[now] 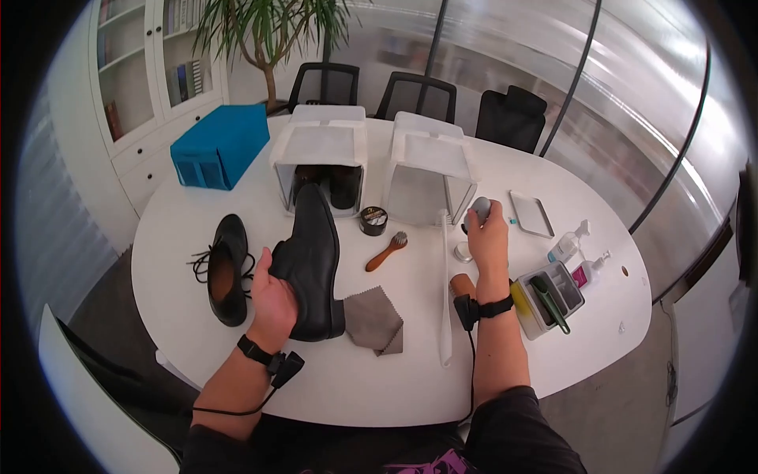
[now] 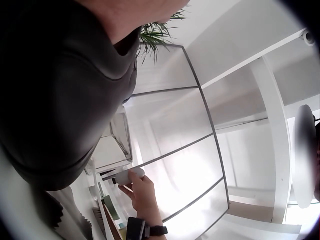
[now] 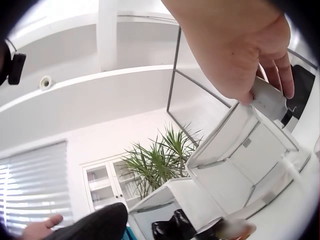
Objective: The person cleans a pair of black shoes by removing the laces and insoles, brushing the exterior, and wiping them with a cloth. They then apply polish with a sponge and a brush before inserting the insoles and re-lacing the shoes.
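Observation:
My left hand point(image 1: 274, 306) holds a black leather dress shoe point(image 1: 312, 265) off the table, toe pointing away. Its thumb sticks up beside the shoe, and its fingers are hidden by the leather. Out over the right side of the table, my right hand point(image 1: 489, 241) grips a small grey rounded thing point(image 1: 481, 207) with a black end, which shows as a smooth pale body in the left wrist view. The matching black shoe point(image 1: 228, 268) stands left of my left hand, laces loose. A grey zigzag-edged cloth point(image 1: 374, 320) lies by the held shoe's heel.
A round tin point(image 1: 373, 220), a small wooden-handled brush point(image 1: 387, 252) and a long white stick-like tool point(image 1: 446, 300) lie mid-table. Behind stand two white boxes point(image 1: 320, 146), the left with dark shoes inside, and a blue case point(image 1: 221, 148). A grey caddy point(image 1: 564, 304) and pump bottles point(image 1: 570, 243) stand right.

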Motion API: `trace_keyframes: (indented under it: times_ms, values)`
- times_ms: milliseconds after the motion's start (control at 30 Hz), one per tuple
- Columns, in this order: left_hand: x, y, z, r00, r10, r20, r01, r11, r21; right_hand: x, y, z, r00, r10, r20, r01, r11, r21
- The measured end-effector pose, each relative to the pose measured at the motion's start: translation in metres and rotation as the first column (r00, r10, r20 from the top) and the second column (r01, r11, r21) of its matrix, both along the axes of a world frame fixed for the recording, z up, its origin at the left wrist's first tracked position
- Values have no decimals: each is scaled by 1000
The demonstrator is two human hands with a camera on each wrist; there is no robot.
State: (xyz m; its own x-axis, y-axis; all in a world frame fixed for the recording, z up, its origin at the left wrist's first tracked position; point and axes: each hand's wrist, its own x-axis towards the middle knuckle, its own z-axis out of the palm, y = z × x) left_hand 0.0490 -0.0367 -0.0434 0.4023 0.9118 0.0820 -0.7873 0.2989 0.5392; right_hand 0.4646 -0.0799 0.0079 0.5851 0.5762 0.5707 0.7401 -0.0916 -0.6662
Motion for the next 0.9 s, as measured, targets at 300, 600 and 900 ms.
trace_keyframes:
  times_ms: [300, 600, 900]
  values:
    - [-2, -2, 0, 1000, -24, 11, 24, 1000, -1, 32, -6, -16, 997, -59, 58, 70, 974, -217]
    - [2, 0, -4, 996, -58, 73, 57, 998, 17, -1, -20, 35, 999, -36, 7, 37, 972, -230]
    - [4, -25, 2, 907, -419, 48, 408, 900, 152, -184, -51, 59, 624, 747, 228, -780, 611, 132]
